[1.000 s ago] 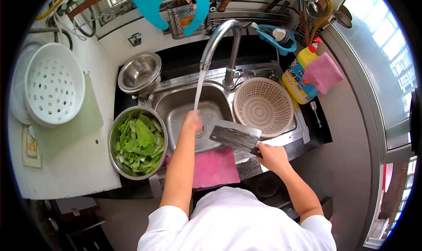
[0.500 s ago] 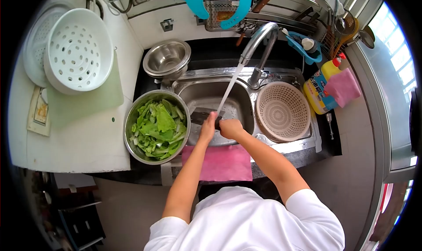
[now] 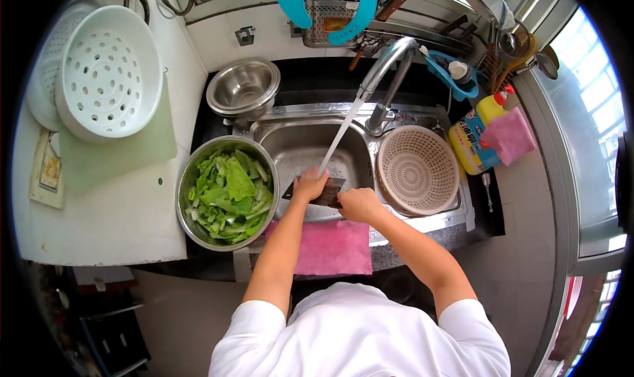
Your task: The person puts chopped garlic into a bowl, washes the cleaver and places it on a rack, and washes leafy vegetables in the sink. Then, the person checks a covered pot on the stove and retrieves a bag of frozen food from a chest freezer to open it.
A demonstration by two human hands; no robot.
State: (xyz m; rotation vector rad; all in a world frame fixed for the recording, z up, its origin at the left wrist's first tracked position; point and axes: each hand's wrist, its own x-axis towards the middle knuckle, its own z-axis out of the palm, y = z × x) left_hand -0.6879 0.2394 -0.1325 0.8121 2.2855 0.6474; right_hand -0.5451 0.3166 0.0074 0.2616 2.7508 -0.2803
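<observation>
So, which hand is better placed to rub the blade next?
Probably the left hand: it lies across the cleaver, by the running water, while the right hand is busy gripping one end.

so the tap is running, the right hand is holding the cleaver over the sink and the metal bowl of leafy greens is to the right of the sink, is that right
The side is wrong: the head view shows the metal bowl of leafy greens to the left of the sink, not the right.
</observation>
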